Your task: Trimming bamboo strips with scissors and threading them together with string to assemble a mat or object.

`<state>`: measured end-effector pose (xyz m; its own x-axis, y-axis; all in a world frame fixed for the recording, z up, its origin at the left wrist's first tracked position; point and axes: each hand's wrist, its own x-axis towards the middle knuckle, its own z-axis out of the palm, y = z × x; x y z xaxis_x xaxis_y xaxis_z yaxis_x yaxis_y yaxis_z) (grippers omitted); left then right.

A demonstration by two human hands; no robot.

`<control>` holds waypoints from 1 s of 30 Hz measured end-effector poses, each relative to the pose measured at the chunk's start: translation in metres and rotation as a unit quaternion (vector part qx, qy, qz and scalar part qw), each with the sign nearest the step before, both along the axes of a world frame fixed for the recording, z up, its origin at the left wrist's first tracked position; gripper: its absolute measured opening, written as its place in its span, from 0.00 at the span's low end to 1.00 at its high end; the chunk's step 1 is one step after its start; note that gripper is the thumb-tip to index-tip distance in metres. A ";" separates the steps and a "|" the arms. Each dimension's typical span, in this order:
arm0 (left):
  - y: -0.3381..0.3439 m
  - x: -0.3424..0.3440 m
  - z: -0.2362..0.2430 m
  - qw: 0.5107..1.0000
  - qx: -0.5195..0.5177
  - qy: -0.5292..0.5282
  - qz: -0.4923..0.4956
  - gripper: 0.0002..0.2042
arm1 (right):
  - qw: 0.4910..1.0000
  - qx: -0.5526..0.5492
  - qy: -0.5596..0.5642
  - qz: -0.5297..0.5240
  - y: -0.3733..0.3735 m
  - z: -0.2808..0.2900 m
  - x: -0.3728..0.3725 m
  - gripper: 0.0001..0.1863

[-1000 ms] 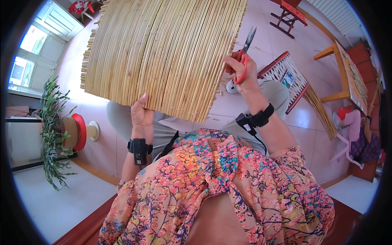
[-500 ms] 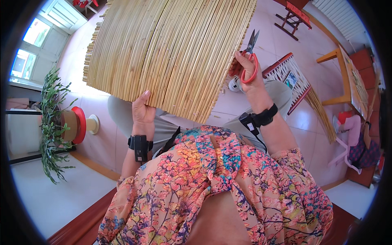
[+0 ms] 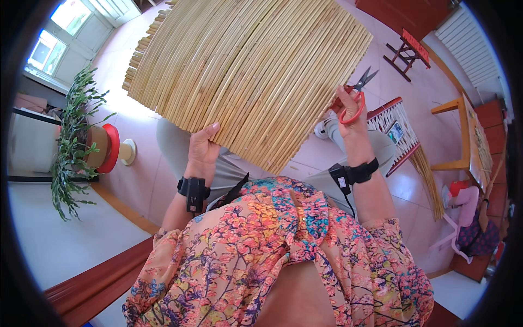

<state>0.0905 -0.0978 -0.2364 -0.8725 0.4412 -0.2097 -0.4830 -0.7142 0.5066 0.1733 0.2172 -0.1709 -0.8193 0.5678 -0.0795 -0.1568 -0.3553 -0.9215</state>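
Note:
A mat of straw-coloured stalks (image 3: 245, 71), laid side by side and bound in rows, is held up in front of me. My left hand (image 3: 204, 148) is closed on its near edge, with the thumb on top and the fingers hidden beneath. At the mat's right edge, my right hand (image 3: 353, 115) has a pair of scissors (image 3: 359, 94) with red handles. The dark blades point away to the upper right and stand slightly apart. That hand's thumb and fingers also seem to touch the mat's edge.
A folding stool (image 3: 400, 128) with white webbing stands to the right, a phone on it and a bundle of stalks (image 3: 427, 185) beside it. Further right are a wooden table (image 3: 463, 136) and a pink chair (image 3: 463, 229). A trailing green plant (image 3: 79, 136) is on the left; a small red stool (image 3: 408, 52) stands far right.
The mat, both hands and the scissors have shifted slightly right in view, and the mat appears turned a little clockwise. The surroundings have shifted too, as the view has turned. Both grips look the same.

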 end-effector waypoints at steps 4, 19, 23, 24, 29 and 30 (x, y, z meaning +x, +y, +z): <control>0.000 0.003 0.001 1.000 -0.016 -0.011 0.004 0.27 | 0.997 -0.076 0.015 -0.005 -0.007 0.005 -0.004 0.08; 0.003 -0.001 0.006 1.000 0.006 0.018 -0.013 0.28 | 0.986 -0.159 0.027 0.032 0.015 -0.030 0.010 0.14; 0.000 -0.008 0.015 1.000 -0.003 0.024 -0.001 0.28 | 0.991 -0.126 -0.009 -0.031 0.001 -0.044 0.000 0.19; 0.001 -0.009 0.015 1.000 0.001 0.027 0.006 0.28 | 0.991 -0.132 -0.013 -0.022 0.006 -0.051 0.000 0.19; -0.008 -0.037 0.005 0.996 -0.045 0.005 0.073 0.22 | 0.947 -0.014 -0.311 0.074 0.031 -0.072 0.019 0.21; -0.011 -0.042 0.004 0.993 -0.060 -0.016 0.102 0.18 | 0.909 0.022 -0.394 0.135 0.042 -0.085 0.025 0.22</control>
<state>0.0484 -0.1083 -0.2328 -0.9331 0.2258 -0.2798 -0.3518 -0.7343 0.5806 0.1981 0.2590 -0.2560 -0.6274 0.3720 -0.6841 0.6453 -0.2432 -0.7241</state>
